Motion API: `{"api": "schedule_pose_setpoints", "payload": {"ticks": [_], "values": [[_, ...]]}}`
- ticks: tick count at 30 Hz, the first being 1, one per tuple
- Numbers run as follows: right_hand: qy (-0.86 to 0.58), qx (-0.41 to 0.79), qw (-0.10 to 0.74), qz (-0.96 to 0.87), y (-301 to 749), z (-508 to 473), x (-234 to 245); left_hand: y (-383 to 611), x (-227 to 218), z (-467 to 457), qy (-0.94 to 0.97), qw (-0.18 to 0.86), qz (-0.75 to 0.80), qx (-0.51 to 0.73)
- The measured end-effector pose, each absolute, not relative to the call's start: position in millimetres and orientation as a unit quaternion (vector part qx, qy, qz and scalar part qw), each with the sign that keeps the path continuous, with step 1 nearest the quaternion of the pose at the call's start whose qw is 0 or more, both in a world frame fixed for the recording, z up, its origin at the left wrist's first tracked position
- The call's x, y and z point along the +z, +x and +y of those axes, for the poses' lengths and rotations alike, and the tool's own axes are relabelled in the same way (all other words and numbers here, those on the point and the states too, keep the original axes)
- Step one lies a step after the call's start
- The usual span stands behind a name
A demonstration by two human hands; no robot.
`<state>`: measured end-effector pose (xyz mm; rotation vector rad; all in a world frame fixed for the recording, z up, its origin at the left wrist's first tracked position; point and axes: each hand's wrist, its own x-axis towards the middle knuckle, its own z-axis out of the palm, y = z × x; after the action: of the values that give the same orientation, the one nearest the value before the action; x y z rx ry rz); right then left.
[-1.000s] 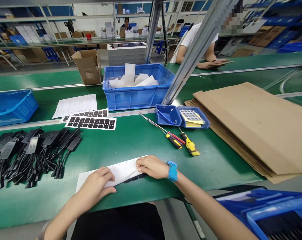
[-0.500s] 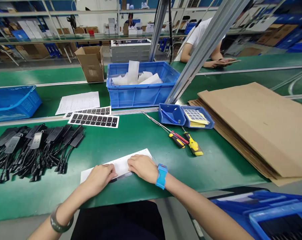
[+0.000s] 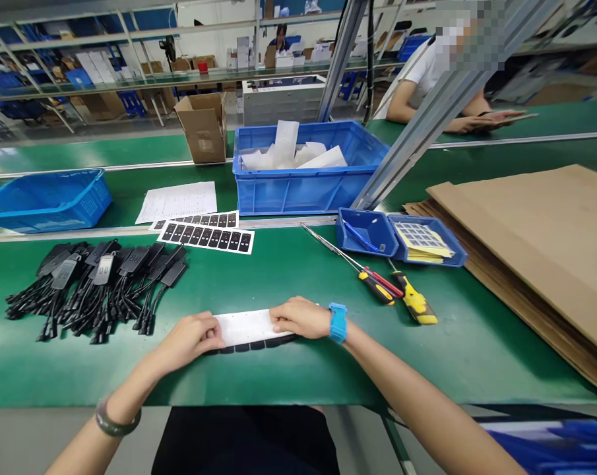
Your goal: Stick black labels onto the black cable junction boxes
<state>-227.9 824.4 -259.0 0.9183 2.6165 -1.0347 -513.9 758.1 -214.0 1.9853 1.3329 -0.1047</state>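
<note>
A white label sheet (image 3: 245,328) lies between my hands on the green bench, and a row of black stickers (image 3: 250,346) shows along its near edge. My left hand (image 3: 196,338) is closed on the sheet's left end, thumb pointing inward. My right hand (image 3: 299,318) has its fingers closed on the right part, covering that end. Up and left of them are two more strips of black labels (image 3: 206,237), one partly over the other. A pile of black cable adapters (image 3: 103,284) lies left of my left hand.
Screwdrivers (image 3: 414,300) and red-handled tweezers (image 3: 384,282) lie right of my hands, by two small blue bins (image 3: 370,247). A blue crate (image 3: 298,191) stands behind, beside a slanted metal post (image 3: 417,135). Cardboard sheets (image 3: 535,251) cover the right side. Another person sits across the bench.
The sheet has gone from slanted to nearly level, and more black stickers show along its near edge. My right hand has turned flatter across it. The camera view has shifted left.
</note>
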Motion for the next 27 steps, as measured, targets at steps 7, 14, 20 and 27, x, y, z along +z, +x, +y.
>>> {"api": "schedule_pose_setpoints", "payload": {"ticks": [7,14,20,27], "values": [[0.293,-0.390,0.072,0.870,-221.6,827.1,-260.5,-552.1,-242.0,756.0,0.785,0.342,0.516,0.018],[0.313,-0.383,0.071,0.866,-224.5,827.7,-255.3,-540.7,-237.1,761.7,0.782,0.306,0.542,-0.028],[0.331,-0.393,0.070,0.855,-227.8,826.7,-248.2,-523.4,-229.6,771.6,0.797,0.228,0.548,-0.109],[0.365,-0.400,0.024,0.840,-214.0,831.5,-264.0,-510.1,-222.7,784.1,0.772,0.243,0.567,-0.152]]}}
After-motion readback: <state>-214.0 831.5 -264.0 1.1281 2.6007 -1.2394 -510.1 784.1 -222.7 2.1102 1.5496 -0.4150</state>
